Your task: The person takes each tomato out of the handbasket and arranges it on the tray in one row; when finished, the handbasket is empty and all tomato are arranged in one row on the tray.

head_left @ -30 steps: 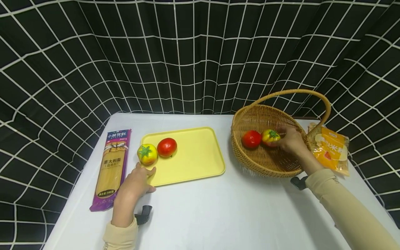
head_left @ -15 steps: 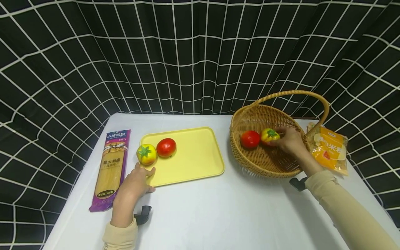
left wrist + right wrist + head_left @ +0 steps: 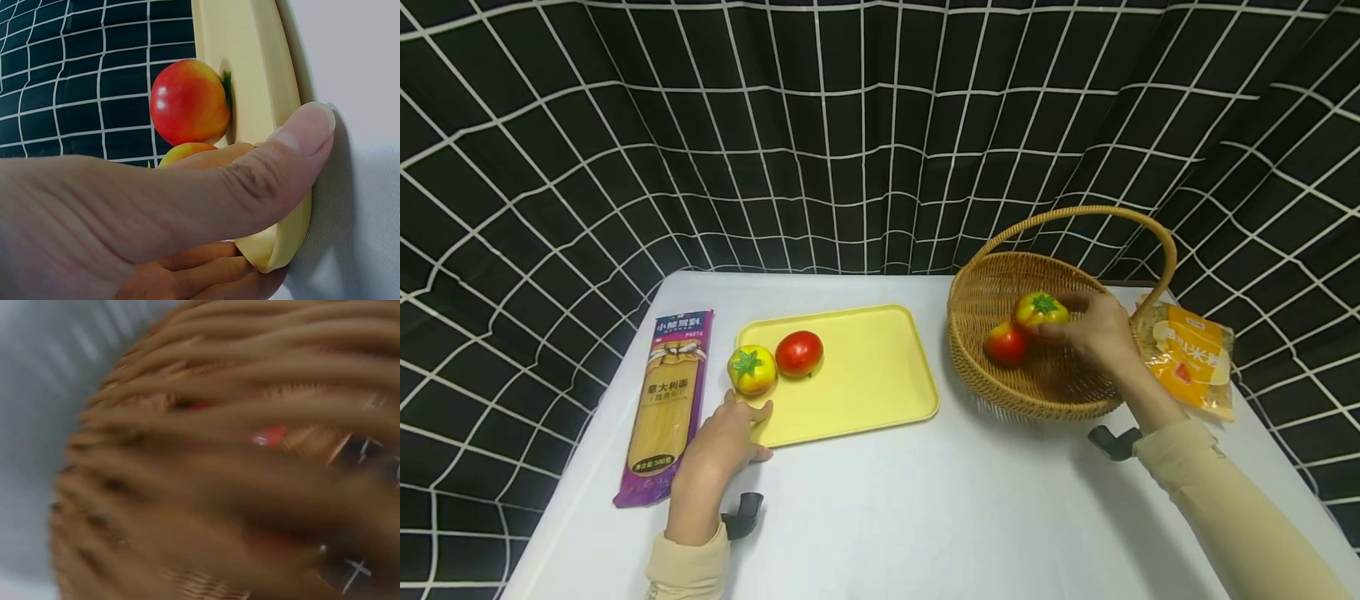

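Note:
My left hand holds the near-left corner of a yellow tray. In the left wrist view its thumb lies along the outside of the tray's rim. On the tray, a yellow-and-red tomato with a green star-shaped top sits beside a red tomato. Inside the wicker basket, my right hand grips a yellow-and-red tomato. Just below it lies another tomato, red with a yellow side. The right wrist view is blurred, and basket weave covers most of it.
A purple pasta packet lies left of the tray. An orange snack bag lies to the right, partly behind the basket. The basket's tall handle arches above the right hand. A black checked curtain hangs behind the white table.
My right hand has lifted its tomato slightly within the basket. The other tomato there has rolled, showing its yellow side. The basket has shifted a little to the left; my left hand stays put.

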A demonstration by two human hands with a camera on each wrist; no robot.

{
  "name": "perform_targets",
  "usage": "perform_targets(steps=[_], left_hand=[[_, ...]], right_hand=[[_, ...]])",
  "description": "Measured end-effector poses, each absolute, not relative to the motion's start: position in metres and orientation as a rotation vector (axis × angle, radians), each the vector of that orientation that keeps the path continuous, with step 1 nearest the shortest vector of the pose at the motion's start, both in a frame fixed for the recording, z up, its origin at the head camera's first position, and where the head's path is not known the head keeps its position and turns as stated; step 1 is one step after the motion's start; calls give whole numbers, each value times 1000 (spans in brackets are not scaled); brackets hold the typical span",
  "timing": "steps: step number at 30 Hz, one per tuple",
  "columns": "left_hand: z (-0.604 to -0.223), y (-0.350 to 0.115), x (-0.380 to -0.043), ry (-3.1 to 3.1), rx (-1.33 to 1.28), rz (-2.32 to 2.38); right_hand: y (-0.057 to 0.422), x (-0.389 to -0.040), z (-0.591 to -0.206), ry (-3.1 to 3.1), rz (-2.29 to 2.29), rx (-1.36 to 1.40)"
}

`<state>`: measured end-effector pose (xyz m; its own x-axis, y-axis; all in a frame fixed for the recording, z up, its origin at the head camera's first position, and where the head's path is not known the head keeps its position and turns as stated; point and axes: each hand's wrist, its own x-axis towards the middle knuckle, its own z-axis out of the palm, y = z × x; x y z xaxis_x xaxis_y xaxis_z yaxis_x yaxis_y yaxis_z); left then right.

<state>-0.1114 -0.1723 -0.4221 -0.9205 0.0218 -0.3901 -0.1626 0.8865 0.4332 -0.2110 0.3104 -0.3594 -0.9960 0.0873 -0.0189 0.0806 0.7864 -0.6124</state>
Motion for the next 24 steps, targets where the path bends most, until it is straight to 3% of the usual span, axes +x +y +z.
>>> perform_targets(steps=[11, 24], left_hand=[[-422, -173, -110, 2670, -105, 665], [-421, -172, -109, 2678, -88, 664]], right_hand=[[263, -188, -323, -2862, 980, 18], [221, -164, -306, -2793, 1118, 103]])
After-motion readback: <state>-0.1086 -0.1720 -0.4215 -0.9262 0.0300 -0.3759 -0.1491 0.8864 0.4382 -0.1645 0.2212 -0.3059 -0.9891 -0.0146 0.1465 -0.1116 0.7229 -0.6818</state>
